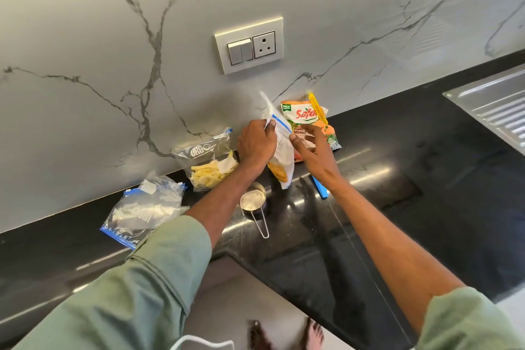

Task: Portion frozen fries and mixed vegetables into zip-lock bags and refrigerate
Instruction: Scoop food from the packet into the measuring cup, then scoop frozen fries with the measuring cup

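Observation:
My left hand (pixel 257 145) grips the top edge of a white fries packet (pixel 281 156) that stands upright on the black counter, fries showing at its lower end. My right hand (pixel 308 145) reaches to the packet's other side, thumb and fingers at its blue-lined rim. Behind it leans an orange and green mixed vegetables pack (pixel 309 119) with a yellow clip (pixel 316 106) on its top. To the left stands a zip-lock bag (pixel 207 162) holding fries. A pile of empty zip-lock bags (pixel 142 210) lies further left.
A small steel measuring cup (pixel 252 200) with a wire handle sits on the counter (pixel 397 179) below the packet. A blue clip (pixel 319 187) lies under my right wrist. A steel sink drainboard (pixel 494 105) is at the far right. A wall socket (pixel 250 44) is above.

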A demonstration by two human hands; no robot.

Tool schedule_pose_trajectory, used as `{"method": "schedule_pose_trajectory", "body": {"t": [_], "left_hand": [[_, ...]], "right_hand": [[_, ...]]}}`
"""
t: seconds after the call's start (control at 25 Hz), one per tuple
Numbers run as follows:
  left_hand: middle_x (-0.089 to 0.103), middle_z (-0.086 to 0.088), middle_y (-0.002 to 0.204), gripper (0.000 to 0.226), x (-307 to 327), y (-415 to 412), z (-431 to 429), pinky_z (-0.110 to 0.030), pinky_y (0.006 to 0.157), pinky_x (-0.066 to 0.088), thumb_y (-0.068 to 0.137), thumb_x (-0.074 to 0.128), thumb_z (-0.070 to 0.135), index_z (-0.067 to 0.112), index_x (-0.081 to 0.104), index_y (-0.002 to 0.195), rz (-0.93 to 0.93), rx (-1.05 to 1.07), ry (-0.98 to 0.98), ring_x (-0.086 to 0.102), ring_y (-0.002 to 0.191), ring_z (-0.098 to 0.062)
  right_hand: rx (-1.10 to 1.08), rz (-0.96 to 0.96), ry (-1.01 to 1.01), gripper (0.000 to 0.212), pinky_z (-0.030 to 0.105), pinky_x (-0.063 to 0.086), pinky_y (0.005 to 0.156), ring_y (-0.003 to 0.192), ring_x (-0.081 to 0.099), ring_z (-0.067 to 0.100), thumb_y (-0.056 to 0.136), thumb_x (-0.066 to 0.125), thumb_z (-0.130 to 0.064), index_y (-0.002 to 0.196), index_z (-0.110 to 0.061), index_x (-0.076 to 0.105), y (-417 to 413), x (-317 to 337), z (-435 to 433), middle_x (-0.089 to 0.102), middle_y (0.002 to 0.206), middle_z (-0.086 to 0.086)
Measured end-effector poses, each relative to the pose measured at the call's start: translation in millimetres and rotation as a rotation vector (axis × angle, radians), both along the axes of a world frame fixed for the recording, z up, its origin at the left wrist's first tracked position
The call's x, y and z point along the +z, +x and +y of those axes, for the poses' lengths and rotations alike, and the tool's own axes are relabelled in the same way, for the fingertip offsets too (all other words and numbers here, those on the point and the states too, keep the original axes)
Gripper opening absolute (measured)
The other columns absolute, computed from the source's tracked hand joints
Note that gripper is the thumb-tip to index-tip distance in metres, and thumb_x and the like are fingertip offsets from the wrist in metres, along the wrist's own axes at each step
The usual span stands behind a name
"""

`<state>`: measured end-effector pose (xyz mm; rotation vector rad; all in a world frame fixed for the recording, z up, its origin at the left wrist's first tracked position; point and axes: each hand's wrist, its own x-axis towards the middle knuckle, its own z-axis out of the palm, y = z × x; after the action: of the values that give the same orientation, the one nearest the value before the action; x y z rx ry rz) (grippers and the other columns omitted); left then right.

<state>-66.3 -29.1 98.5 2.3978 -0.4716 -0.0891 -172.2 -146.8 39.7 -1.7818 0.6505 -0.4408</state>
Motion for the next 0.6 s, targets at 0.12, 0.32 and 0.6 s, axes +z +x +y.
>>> {"method": "schedule_pose_trajectory", "body": {"t": [0.12, 0.32, 0.6], "left_hand": [[0.074, -0.005, 0.086, 0.045, 33.0, -7.0, 7.5, -0.043, 0.070, 0.054, 0.103, 0.046, 0.049, 0.016, 0.075, 0.092, -0.072, -0.163, -0.105, 0.068, 0.082, -0.030], [0.077, -0.014, 0.094, 0.044, 77.4, -7.3, 32.4, -0.048, 0.078, 0.057, 0.102, 0.057, 0.044, 0.005, 0.076, 0.097, 0.234, -0.384, -0.400, 0.073, 0.087, -0.032], [0.077, 0.003, 0.104, 0.027, 53.3, -2.6, 75.2, -0.022, 0.079, 0.057, 0.106, 0.055, 0.028, 0.010, 0.071, 0.118, 0.656, -0.470, -0.483, 0.073, 0.097, -0.013]], "right_hand": [[-0.027, -0.091, 0.481, 0.103, 0.033, 0.050, 0.102, 0.124, 0.058, 0.009, 0.076, 0.084, -0.061, 0.158, -0.025, 0.032, -22.7, -13.1, -2.0, 0.051, 0.145, -0.002], [0.301, -0.190, 1.113, 0.126, 0.057, 0.044, 0.115, 0.145, 0.046, 0.037, 0.054, 0.101, -0.050, 0.156, -0.017, 0.036, -57.8, -63.6, 25.7, 0.046, 0.159, 0.016], [0.186, -0.313, 1.188, 0.118, 0.043, 0.064, 0.080, 0.111, 0.073, 0.026, 0.044, 0.107, -0.040, 0.145, -0.014, 0.052, -57.5, -49.1, 40.9, 0.068, 0.130, 0.010]]}}
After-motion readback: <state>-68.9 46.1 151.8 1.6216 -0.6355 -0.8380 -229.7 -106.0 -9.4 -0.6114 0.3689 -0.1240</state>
